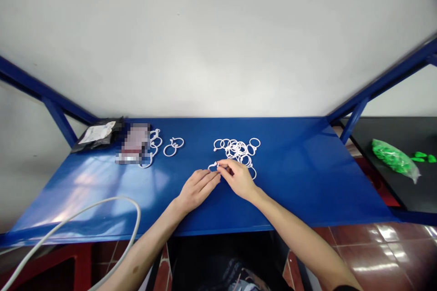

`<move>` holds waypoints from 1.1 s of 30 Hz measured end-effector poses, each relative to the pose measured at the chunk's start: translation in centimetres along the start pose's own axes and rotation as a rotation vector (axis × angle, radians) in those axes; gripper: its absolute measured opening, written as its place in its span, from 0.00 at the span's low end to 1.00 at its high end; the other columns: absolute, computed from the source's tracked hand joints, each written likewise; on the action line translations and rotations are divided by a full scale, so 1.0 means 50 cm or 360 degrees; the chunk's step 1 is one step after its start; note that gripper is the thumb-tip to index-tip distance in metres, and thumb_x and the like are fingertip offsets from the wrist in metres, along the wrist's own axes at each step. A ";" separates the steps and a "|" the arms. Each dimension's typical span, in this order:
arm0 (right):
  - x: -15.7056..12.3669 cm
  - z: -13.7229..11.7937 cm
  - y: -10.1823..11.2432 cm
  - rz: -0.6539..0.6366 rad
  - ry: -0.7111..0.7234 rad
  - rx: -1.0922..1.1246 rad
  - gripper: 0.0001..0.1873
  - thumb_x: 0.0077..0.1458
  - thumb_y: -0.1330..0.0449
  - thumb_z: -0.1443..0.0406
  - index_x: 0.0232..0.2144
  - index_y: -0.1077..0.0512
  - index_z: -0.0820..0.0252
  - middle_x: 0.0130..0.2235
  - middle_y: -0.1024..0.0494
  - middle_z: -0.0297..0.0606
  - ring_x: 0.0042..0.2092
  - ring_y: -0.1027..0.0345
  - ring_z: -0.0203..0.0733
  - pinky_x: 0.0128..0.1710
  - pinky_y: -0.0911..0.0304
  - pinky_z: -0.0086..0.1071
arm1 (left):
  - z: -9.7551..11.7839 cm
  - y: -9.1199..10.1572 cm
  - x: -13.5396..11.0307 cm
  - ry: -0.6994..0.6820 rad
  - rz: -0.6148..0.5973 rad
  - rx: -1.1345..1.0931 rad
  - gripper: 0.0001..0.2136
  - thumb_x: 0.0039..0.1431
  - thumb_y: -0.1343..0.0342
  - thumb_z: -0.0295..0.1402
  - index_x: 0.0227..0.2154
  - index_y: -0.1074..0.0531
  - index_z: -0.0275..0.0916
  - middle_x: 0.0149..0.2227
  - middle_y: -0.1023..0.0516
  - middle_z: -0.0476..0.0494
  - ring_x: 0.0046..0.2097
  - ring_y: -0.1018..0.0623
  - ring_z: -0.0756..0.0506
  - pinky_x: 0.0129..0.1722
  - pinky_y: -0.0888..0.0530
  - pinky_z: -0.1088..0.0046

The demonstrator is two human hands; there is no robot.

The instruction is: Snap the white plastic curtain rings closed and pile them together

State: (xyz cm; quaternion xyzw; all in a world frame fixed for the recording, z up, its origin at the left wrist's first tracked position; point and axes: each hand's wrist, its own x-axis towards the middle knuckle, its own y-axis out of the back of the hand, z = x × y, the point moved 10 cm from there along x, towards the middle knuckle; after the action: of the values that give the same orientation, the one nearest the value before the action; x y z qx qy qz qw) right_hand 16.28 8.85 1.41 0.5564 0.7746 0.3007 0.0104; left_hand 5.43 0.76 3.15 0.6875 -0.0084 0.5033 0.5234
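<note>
Over the front middle of the blue table, my left hand (pixel 198 187) and my right hand (pixel 239 179) meet at the fingertips. Between them is a white plastic ring (pixel 211 165) with a small knob, its lower part hidden behind my left fingers. My right thumb and forefinger pinch at the ring's knob. The left fingers lie together over the ring's lower edge; the left thumb is out of sight. Just beyond my right hand spreads a pile of similar white rings (pixel 236 148), overlapping one another.
Left of the pile lie some joined white rings (pixel 173 146), then more rings (pixel 155 138) beside a blurred-out flat object (pixel 134 143). A black plastic parcel (pixel 99 134) sits at the back left. A white cable (pixel 136 218) loops over the front left edge. Right, a bag of green pieces (pixel 394 159).
</note>
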 end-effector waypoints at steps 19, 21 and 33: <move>-0.011 -0.043 -0.017 -0.0090 0.0370 -0.0235 0.10 0.71 0.45 0.63 0.41 0.24 0.57 0.36 0.20 0.38 0.38 0.25 0.41 0.40 0.29 0.34 | -0.120 -0.014 -0.021 0.1032 0.0049 -0.0719 0.04 0.67 0.43 0.32 0.38 0.23 0.41 0.34 0.19 0.47 0.35 0.21 0.48 0.36 0.23 0.72; -0.013 -0.045 -0.019 -0.0104 0.0370 -0.0268 0.11 0.72 0.46 0.62 0.41 0.25 0.57 0.36 0.20 0.38 0.38 0.25 0.41 0.40 0.29 0.35 | -0.117 -0.012 -0.017 0.1000 0.0061 -0.0736 0.04 0.68 0.43 0.32 0.38 0.23 0.41 0.33 0.20 0.47 0.35 0.21 0.48 0.36 0.22 0.71; -0.032 -0.068 -0.042 -0.0276 0.0543 -0.0509 0.13 0.73 0.50 0.65 0.39 0.26 0.59 0.35 0.21 0.38 0.35 0.29 0.40 0.37 0.31 0.34 | -0.094 -0.010 -0.010 0.0776 0.0086 -0.0828 0.10 0.69 0.48 0.24 0.33 0.25 0.40 0.32 0.20 0.47 0.34 0.21 0.50 0.34 0.22 0.75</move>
State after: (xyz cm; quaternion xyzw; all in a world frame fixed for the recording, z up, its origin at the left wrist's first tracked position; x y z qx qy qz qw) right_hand 13.88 5.51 2.69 0.4203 0.7525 0.5070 -0.0067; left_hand 2.28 4.15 2.19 0.3903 -0.0293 0.6473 0.6540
